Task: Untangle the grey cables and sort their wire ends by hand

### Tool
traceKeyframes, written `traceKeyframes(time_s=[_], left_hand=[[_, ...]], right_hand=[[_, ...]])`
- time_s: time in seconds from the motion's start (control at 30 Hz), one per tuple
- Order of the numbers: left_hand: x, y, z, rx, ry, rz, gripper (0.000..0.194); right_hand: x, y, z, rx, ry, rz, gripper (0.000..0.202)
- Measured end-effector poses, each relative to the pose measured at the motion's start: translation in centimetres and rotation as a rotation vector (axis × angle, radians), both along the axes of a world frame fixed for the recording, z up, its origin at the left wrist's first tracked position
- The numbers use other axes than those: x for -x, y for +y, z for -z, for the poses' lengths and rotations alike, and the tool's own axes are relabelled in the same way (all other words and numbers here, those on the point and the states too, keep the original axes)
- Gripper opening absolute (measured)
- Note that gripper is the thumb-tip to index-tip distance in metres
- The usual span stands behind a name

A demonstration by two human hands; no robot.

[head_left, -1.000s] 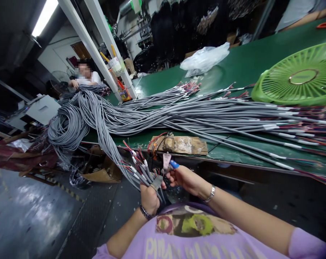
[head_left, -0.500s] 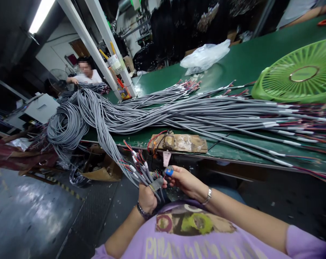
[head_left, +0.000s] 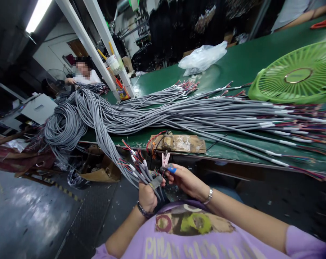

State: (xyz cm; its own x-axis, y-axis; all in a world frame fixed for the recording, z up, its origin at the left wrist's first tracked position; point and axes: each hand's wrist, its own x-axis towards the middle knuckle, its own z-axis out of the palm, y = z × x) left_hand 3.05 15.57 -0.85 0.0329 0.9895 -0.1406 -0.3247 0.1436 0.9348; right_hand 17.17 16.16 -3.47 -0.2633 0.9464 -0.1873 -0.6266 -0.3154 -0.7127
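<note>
My left hand is wrapped round the lower part of a bundle of grey cables, whose white-banded ends fan out in thin coloured wires. A grey wrap covers the thumb of that hand. Just to the right, my right hand is closed in a pinch, with blue tape on a finger. What its fingertips hold is too small to make out. A pink clip sits right above those fingertips, below a wooden block at the table edge.
Long grey cables lie across the green table. A green fan and a plastic bag are on it. White posts rise at the left. Another person handles cables at the far left. A cardboard box stands below.
The view has shifted slightly. The pink clip now shows its two arms spread, and the fingertips of my right hand have moved up a little beside it. My left hand keeps its grip.
</note>
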Motion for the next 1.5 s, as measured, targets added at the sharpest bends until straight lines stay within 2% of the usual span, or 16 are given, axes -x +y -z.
traceKeyframes(time_s=[0.07,0.13,0.33,0.47,0.63,0.8,1.03,1.3,1.4,1.5], left_hand=[[0.0,0.1,-0.2,0.011,-0.02,-0.015,0.019],[0.1,0.4,-0.4,0.018,-0.033,-0.013,0.019],[-0.1,1.0,-0.8,0.009,-0.026,0.039,0.016],[-0.7,1.0,-0.5,0.01,-0.011,-0.036,0.017],[-1.0,0.4,0.1,-0.033,0.064,-0.031,0.016],[-0.7,0.0,0.4,-0.027,0.074,-0.05,0.018],[-0.3,-0.2,0.4,-0.029,0.028,-0.066,0.016],[0.4,0.0,-0.3,-0.06,-0.017,0.15,0.015],[0.6,0.2,-0.5,-0.071,-0.014,0.109,0.018],[0.8,0.5,-0.3,-0.081,-0.039,0.074,0.018]], right_hand=[[-0.3,0.8,0.3,0.098,0.029,0.072,0.024],[-0.5,1.9,0.3,0.14,0.033,0.084,0.027],[-0.4,3.7,-1.2,0.079,0.048,0.015,0.036],[-0.5,2.5,-1.6,0.041,0.005,-0.041,0.037],[-0.7,0.3,-2.1,-0.024,-0.192,-0.084,0.034],[-0.5,-0.4,-2.4,-0.093,-0.291,-0.095,0.031],[-0.4,-0.4,-1.3,-0.05,-0.307,-0.005,0.032],[0.6,-0.1,-0.5,-0.006,-0.136,-0.112,0.031],[0.4,0.3,-0.3,0.041,-0.066,-0.076,0.025],[-0.3,1.2,-0.2,0.178,0.046,0.024,0.022]])
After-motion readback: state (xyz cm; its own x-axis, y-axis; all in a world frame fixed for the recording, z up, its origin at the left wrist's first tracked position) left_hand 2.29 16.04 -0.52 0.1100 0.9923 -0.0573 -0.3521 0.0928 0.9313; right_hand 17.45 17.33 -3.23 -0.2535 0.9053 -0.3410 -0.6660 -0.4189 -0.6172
